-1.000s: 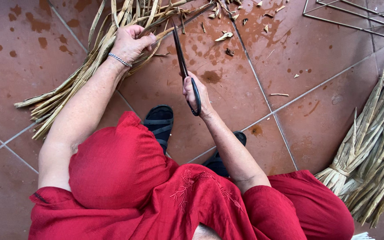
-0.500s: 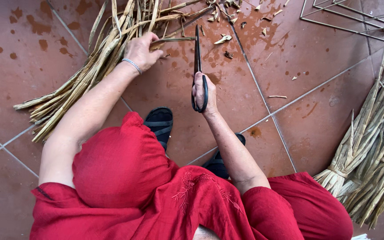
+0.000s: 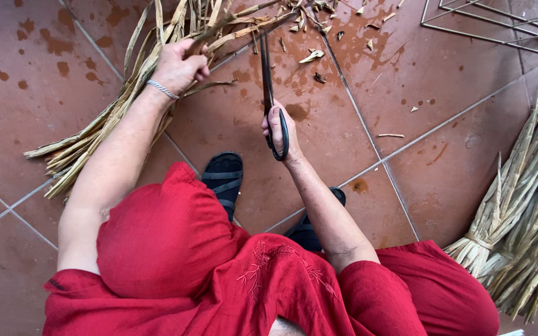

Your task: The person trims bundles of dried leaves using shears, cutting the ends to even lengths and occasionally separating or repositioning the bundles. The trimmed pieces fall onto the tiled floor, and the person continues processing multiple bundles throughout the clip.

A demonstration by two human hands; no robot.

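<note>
Tiled floor; left hand grips stalks, right hand raises scissors.

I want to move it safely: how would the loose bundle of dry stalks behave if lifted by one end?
The loose bundle of dry stalks would probably sag and fan apart, since nothing binds it. The strips look thin and dried, so likely light, perhaps brittle: broken bits lie nearby.

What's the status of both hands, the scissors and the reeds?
Left hand grips dried reeds. Right hand holds black scissors, blades together. Cut scraps on tiles.
</note>
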